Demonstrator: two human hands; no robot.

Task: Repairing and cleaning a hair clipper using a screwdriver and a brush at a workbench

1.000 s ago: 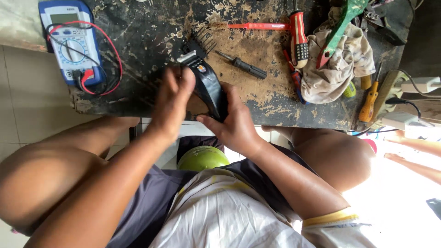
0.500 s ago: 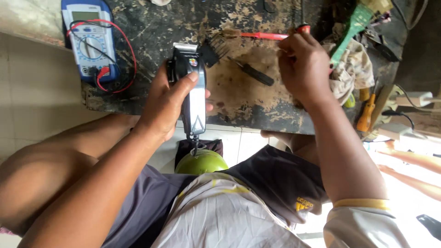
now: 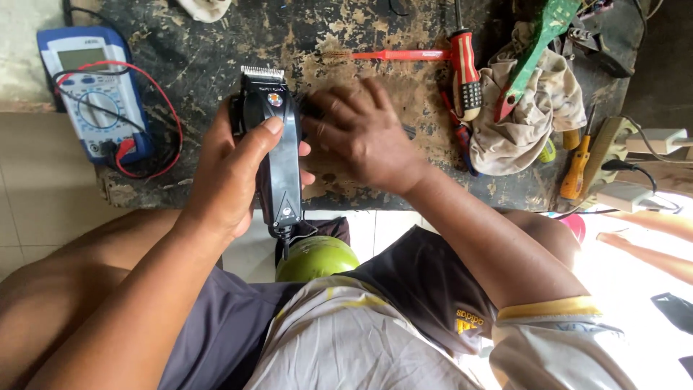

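— Why is the hair clipper stood up like that?

— As I read it, my left hand keeps it upright off the tabletop edge, blade teeth away from me and cord end toward my lap, so the face stays in view. The fingers are curled round the black body, thumb laid along its front: a full wrap, clamped on it.

— And the other hand?

— My right hand sits just right of the clipper, palm down, fingers spread and pressing flat on the worn tabletop. It is blurred; I cannot tell whether anything lies under it.

— What's around?

— Left of the left hand, a blue multimeter with red and black leads. Beyond the right hand, a red-handled screwdriver, then a crumpled rag.
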